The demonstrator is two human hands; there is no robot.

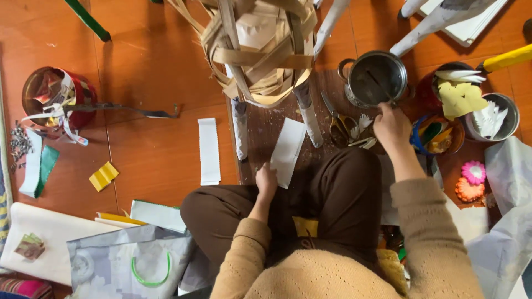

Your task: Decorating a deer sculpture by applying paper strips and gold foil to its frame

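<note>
Left hand: grip pinched on lower edge of white paper strip, which is laid on the dark board in front of the knees. Right hand: fingers curled at rim of metal pot; what's held can't be told, fingertips hidden. Scissors lie just left of right hand. Woven bamboo frame is cut off at top. Second white strip lies on floor, apart.

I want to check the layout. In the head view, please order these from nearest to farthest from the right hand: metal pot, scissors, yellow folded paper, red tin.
From the right hand:
1. Metal pot, just above the fingers.
2. Scissors, close on its left.
3. Yellow folded paper, far left on the floor.
4. Red tin, farthest, at the left edge.
</note>
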